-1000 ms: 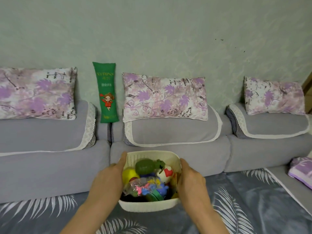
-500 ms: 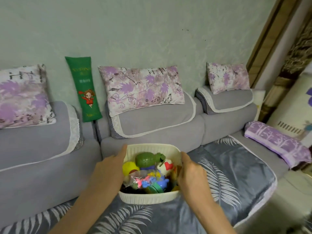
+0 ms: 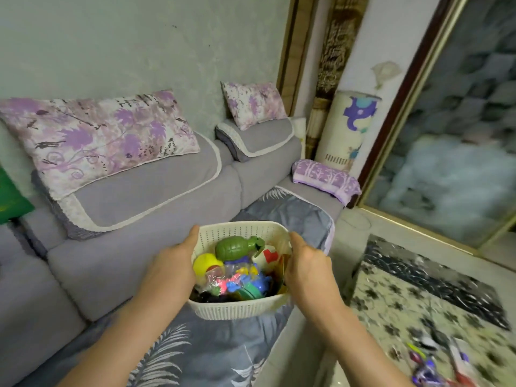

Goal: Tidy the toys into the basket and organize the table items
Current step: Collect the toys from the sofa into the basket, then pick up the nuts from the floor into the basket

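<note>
A cream perforated basket (image 3: 234,308) is held in the air over the sofa seat, full of toys. On top lies a green grenade-shaped toy (image 3: 237,247), with a yellow ball (image 3: 205,263) to its left and a clear bag of colourful small toys (image 3: 237,280) in front. My left hand (image 3: 170,269) grips the basket's left rim. My right hand (image 3: 304,266) grips its right rim. At the lower right a patterned table (image 3: 418,297) carries blurred loose items (image 3: 435,364).
A grey sofa (image 3: 125,247) with purple floral pillows (image 3: 97,138) runs along the wall on the left. A leaf-print cover (image 3: 195,350) lies on the seat below the basket. A folded purple blanket (image 3: 326,180) rests at the sofa's end. A framed glass panel (image 3: 460,121) stands right.
The view has swung right: the sofa has slid left and the table and glass panel have come into sight. Both hands keep the same hold on the basket.
</note>
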A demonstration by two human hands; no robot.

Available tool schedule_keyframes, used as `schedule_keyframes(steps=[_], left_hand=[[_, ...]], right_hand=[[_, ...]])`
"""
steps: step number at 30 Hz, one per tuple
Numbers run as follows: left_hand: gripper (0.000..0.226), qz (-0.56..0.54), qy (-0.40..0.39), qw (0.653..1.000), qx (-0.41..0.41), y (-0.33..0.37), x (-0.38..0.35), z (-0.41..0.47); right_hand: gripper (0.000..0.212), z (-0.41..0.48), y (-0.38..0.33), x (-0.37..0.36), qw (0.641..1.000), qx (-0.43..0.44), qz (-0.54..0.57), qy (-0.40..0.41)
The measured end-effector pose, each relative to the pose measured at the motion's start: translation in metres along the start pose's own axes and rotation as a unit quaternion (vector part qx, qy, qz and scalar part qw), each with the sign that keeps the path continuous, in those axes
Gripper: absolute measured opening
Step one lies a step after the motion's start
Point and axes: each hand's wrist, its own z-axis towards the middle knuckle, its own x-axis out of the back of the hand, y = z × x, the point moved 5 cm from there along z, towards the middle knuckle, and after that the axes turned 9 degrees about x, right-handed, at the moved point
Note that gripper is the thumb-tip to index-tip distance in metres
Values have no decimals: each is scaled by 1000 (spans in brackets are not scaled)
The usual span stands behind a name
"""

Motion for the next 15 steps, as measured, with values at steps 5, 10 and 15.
schedule_keyframes(steps=[5, 10, 15], left_hand=[[75, -38, -32, 994, -99, 60, -15, -25], [78, -14, -81, 972, -221, 142, -47, -82], [78, -9, -87, 936, -342, 224, -67, -158]], right_hand=[[43, -63, 33, 44, 994, -99, -25, 34], [44, -155, 79, 103, 970, -227, -57, 65], [46, -248, 120, 157, 936, -322, -103, 98]])
